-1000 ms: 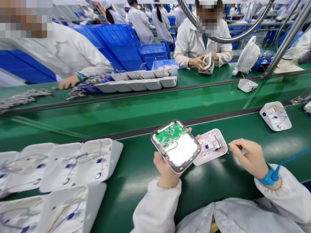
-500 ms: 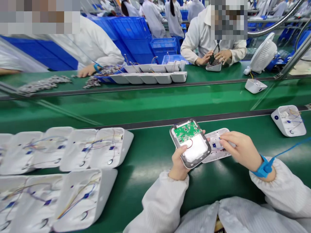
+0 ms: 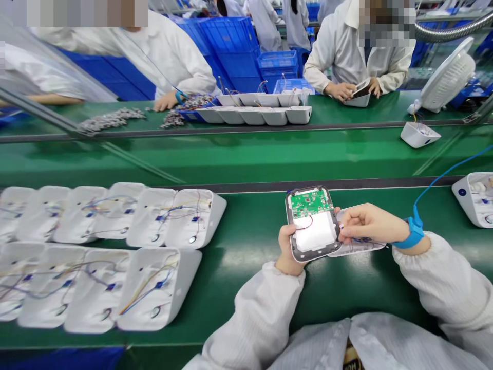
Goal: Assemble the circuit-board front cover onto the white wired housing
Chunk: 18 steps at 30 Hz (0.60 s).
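Two hands work right of the middle. Our left hand (image 3: 289, 247) grips the panel (image 3: 316, 234), likely so its green board (image 3: 310, 202) faces us. Our right hand (image 3: 372, 224), fingers nearly closed, is over the white shell (image 3: 352, 250); we cannot tell what it holds.

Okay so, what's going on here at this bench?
The left hand holds a dark-rimmed panel with a green circuit board facing up. The right hand has its fingertips together at the panel's right edge, over a white shell; whether they grip anything is unclear. Two rows of wired shells sit to the left, and a person across handles another unit.
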Each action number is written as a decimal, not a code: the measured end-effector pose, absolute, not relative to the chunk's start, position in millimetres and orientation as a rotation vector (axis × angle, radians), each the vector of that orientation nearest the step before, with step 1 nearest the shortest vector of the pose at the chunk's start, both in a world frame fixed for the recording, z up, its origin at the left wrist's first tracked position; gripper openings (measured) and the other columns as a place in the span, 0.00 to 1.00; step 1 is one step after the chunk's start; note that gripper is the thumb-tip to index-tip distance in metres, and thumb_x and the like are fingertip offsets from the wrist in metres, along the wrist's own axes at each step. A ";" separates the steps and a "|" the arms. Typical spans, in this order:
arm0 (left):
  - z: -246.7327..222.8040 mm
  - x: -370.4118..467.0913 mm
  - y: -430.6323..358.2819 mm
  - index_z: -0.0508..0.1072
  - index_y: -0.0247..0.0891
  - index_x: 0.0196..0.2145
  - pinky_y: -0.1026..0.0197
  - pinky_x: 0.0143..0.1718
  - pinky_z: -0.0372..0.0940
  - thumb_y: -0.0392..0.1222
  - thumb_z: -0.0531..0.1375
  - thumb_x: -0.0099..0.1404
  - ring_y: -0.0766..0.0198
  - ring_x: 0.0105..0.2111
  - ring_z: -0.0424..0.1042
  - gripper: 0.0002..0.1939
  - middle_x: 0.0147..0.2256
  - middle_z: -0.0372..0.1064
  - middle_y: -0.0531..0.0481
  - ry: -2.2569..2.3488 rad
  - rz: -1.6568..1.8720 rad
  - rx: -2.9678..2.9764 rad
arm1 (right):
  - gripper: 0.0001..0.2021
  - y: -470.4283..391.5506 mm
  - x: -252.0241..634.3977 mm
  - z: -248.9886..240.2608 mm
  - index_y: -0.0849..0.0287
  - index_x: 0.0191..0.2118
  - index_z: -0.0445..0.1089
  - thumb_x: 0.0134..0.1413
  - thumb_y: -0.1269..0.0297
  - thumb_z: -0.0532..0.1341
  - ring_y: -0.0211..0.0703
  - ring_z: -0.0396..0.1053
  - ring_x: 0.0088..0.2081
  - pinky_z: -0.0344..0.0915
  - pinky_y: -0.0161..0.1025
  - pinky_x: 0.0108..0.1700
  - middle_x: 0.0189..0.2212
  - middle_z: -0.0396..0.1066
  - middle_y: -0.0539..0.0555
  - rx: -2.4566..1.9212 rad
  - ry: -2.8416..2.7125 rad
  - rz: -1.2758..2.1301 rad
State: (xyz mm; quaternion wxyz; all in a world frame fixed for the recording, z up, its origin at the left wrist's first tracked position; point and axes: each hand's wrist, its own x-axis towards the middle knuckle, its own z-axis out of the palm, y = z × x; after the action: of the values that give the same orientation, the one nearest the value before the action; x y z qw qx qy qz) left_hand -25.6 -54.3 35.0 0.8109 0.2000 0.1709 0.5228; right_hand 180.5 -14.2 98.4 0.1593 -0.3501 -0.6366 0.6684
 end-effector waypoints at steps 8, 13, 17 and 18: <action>40.7 -20.4 -54.9 0.65 0.30 0.59 0.35 0.61 0.58 0.45 0.60 0.50 0.34 0.60 0.63 0.38 0.56 0.69 0.34 0.503 1.181 0.426 | 0.08 -28.5 173.8 99.9 0.58 0.31 0.71 0.59 0.61 0.62 0.34 0.65 0.24 0.59 0.33 0.27 0.23 0.71 0.48 -1.243 -2.007 1.229; 45.6 -19.0 -59.0 0.66 0.30 0.59 0.34 0.59 0.60 0.47 0.61 0.49 0.32 0.57 0.66 0.39 0.53 0.71 0.34 0.442 1.118 0.447 | 0.11 -26.8 179.9 104.1 0.56 0.30 0.76 0.63 0.65 0.60 0.38 0.70 0.32 0.62 0.36 0.37 0.30 0.76 0.51 -1.252 -2.239 0.708; 44.0 -21.6 -63.8 0.66 0.27 0.58 0.32 0.56 0.62 0.51 0.61 0.50 0.29 0.53 0.69 0.40 0.50 0.72 0.31 0.335 0.992 0.494 | 0.13 -23.8 184.2 99.9 0.58 0.33 0.76 0.67 0.62 0.57 0.41 0.71 0.33 0.60 0.37 0.35 0.30 0.75 0.53 -1.352 -2.414 0.434; 43.0 -22.5 -64.5 0.66 0.26 0.58 0.31 0.55 0.62 0.52 0.60 0.50 0.28 0.53 0.69 0.40 0.50 0.72 0.31 0.327 0.977 0.504 | 0.14 -23.3 185.1 98.9 0.58 0.34 0.76 0.67 0.61 0.57 0.42 0.70 0.33 0.59 0.37 0.34 0.31 0.74 0.53 -1.365 -2.464 0.373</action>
State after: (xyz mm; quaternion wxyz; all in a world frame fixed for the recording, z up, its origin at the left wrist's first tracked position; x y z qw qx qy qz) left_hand -22.5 -64.5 43.0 0.8401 0.2385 0.1548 0.4619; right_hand 185.1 -23.3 98.9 0.1495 -0.4751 -0.8574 0.1298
